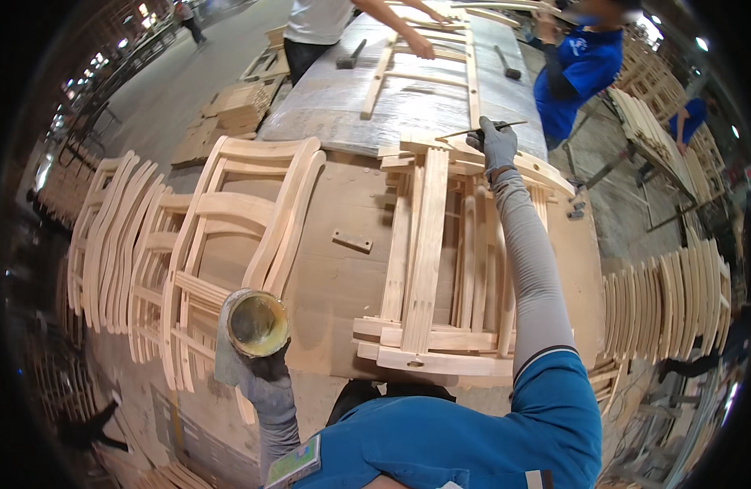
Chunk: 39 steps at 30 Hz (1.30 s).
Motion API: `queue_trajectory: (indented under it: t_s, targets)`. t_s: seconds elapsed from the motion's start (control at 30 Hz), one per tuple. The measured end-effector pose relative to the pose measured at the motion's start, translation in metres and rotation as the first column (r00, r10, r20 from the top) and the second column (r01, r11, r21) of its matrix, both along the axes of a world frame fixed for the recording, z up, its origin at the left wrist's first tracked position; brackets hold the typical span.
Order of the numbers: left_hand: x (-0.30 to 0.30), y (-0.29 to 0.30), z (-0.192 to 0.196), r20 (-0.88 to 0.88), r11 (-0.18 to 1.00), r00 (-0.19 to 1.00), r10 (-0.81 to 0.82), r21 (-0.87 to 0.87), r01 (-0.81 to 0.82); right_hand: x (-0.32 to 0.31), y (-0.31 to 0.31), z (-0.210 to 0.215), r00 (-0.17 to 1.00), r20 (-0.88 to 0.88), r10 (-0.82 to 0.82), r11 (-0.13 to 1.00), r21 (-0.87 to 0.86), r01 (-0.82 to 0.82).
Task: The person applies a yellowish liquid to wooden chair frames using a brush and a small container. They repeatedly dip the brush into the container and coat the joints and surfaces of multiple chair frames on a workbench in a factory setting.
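Observation:
My left hand (271, 381), in a dark-palmed glove, is closed around a round open pot (259, 323) held at lower left. Its inside is coated with a yellowish residue, perhaps glue. At the far end of a stack of pale wooden frames (425, 253), my gloved right hand (498, 147) grips a thin stick (459, 133). One end of the stick points left over the far rail of the frames; whether it touches the wood I cannot tell. Both forearms wear grey sleeves.
Curved chair backs (237, 208) stand left of the frames. A small wooden block (353, 240) lies on the brown board (326, 326) between them. Beyond, two people stand at a plastic-covered table (326, 102) with two mallets and a ladder-like frame. More wooden parts (669, 301) stand at right.

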<state>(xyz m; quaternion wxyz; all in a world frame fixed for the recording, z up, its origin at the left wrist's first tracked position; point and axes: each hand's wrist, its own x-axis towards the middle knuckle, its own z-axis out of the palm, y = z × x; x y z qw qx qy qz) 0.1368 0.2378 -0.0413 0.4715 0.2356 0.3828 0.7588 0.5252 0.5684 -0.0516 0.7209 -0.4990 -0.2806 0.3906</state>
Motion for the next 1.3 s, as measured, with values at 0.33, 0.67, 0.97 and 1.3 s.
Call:
queue_trajectory:
  t_s: [0.33, 0.67, 0.97, 1.3]
  targets:
    - [-0.006, -0.071, -0.003, -0.139, 0.977, 0.972, 0.188, -0.074, -0.199, 0.046, 0.003, -0.04, 0.963, 0.226, 0.148, 0.978, 0.112, -0.177]
    - [-0.03, -0.173, 0.017, 0.08, 0.869, 0.865, 0.495, -0.036, -0.494, -0.065, -0.145, 0.038, 0.86, 0.304, 0.41, 0.819, 0.292, -0.494]
    - [-0.08, -0.382, -0.017, -0.509, 0.641, 0.547, 0.665, 0.012, -0.768, -0.304, -0.386, 0.081, 0.464, 0.325, 0.824, 0.447, 0.131, -0.885]
    - [-0.102, -0.588, 0.027, -0.362, 0.103, 0.124, 0.924, -0.077, -0.992, -0.485, -0.716, 0.061, -0.286, 0.553, 0.782, -0.537, 0.366, -0.76]
